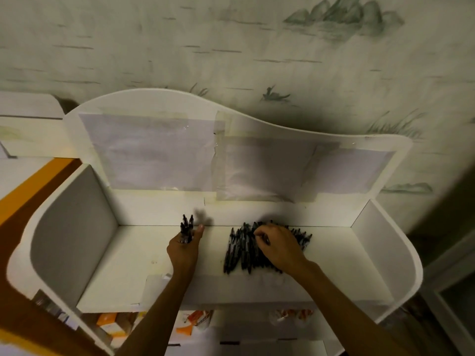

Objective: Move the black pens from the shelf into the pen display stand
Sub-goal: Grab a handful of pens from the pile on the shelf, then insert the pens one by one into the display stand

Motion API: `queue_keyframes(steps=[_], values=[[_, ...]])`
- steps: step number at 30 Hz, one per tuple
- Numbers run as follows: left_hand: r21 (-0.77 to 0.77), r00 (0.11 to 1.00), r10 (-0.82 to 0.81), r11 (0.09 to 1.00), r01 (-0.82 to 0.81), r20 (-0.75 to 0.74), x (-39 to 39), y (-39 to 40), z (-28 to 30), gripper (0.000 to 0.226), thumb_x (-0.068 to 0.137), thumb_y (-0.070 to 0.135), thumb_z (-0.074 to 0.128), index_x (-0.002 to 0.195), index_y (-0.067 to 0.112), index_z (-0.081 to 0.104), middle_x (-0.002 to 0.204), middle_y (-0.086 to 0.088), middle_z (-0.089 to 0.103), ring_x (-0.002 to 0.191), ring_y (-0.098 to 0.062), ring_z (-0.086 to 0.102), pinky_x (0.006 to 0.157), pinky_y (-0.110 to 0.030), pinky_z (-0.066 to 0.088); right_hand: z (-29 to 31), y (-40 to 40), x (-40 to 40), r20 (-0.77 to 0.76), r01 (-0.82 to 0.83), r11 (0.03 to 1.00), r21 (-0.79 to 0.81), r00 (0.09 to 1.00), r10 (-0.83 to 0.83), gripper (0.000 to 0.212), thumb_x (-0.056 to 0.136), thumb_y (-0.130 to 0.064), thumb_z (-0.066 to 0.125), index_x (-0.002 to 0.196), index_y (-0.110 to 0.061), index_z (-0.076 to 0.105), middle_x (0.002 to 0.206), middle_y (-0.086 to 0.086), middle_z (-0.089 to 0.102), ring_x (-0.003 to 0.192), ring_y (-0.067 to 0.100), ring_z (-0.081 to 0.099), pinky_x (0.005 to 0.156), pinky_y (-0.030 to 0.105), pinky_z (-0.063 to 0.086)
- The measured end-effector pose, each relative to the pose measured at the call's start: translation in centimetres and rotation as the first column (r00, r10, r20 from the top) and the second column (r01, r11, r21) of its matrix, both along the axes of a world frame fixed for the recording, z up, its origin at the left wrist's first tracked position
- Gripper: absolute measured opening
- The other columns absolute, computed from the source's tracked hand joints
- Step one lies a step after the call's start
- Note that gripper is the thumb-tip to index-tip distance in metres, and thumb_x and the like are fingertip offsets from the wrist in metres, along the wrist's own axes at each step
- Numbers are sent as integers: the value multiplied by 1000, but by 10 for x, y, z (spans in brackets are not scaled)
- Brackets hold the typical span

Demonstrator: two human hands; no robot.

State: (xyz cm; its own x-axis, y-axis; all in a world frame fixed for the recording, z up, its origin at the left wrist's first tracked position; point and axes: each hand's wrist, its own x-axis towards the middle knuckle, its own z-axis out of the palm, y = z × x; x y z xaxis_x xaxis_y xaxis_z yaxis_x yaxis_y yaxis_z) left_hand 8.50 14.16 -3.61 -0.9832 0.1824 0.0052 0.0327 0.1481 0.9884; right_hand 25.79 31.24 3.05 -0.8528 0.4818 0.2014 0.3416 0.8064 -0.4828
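A pile of black pens lies on the white shelf, right of its middle. My right hand rests on top of the pile, and its fingers pinch one pen at its upper end. My left hand is to the left of the pile and grips a small bunch of black pens, which stick up above the fingers towards the shelf's back wall. The pen display stand is not in view.
The shelf has a curved white back panel with papers taped on it and rounded side walls. Below the shelf's front edge are orange and white packets. A painted wall rises behind the shelf.
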Motion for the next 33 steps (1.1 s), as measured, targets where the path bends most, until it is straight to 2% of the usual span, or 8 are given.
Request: queue_keyframes(steps=[4,8,12,16,19,23,30,33], values=[[10,999,32,999,-32,-1,-3,-4,-2,12,90,34,73,85,23,72,71,-15,70,66,-20,59,69,-35,49,-1,-1,2,26,6,1000,-9,1000,-6,20,97,-24,58,113,-18,71,110,0,69,95,14,64,86,25,51],[-36,999,7,999,-6,31,-5,-11,-4,10,86,35,77,90,26,76,76,-13,73,71,-22,63,77,-41,53,-2,-4,1,28,14,1000,-15,1000,-13,20,98,-24,58,112,-18,71,108,-1,68,93,13,63,84,22,50],[-83,997,-73,994,74,22,-6,-25,5,11,86,35,76,85,24,75,70,-1,73,68,-24,65,77,-46,57,6,-13,-9,0,-19,999,-46,1000,19,20,98,-25,57,111,-17,71,106,0,70,92,13,64,87,29,54],[-178,993,-118,978,113,-16,-9,-38,23,32,89,43,71,72,15,69,55,-2,68,47,-19,63,58,-41,59,20,-24,-26,-13,-72,996,-47,997,71,20,99,-27,56,111,-18,70,100,0,73,85,12,66,82,31,57],[-182,990,-131,974,137,45,-12,-50,44,49,86,52,71,70,7,60,49,-3,63,39,-20,58,40,-31,50,33,-35,-45,-30,-103,994,-44,994,102,19,97,-27,58,111,-20,70,105,-1,72,90,12,66,78,27,56],[-185,962,-249,946,267,114,-16,-79,72,52,85,60,67,70,12,54,48,-3,57,39,-19,52,36,-25,38,54,-66,-79,-54,-136,990,-33,989,134,20,96,-27,58,112,-23,70,111,-3,69,98,16,64,84,35,57],[135,871,-439,898,418,222,-23,-176,124,35,94,31,68,71,21,43,56,0,35,45,-15,31,44,-26,33,97,-156,-136,-123,-297,954,47,946,300,22,96,-25,59,114,-20,70,113,-3,70,97,15,65,82,27,53],[201,874,-442,892,405,201,-30,-229,152,30,99,26,58,73,17,46,59,-3,38,47,-15,33,44,-26,34,116,-206,-155,-153,-350,934,67,922,356,22,96,-25,59,114,-20,70,113,-3,69,97,14,65,82,28,53]])
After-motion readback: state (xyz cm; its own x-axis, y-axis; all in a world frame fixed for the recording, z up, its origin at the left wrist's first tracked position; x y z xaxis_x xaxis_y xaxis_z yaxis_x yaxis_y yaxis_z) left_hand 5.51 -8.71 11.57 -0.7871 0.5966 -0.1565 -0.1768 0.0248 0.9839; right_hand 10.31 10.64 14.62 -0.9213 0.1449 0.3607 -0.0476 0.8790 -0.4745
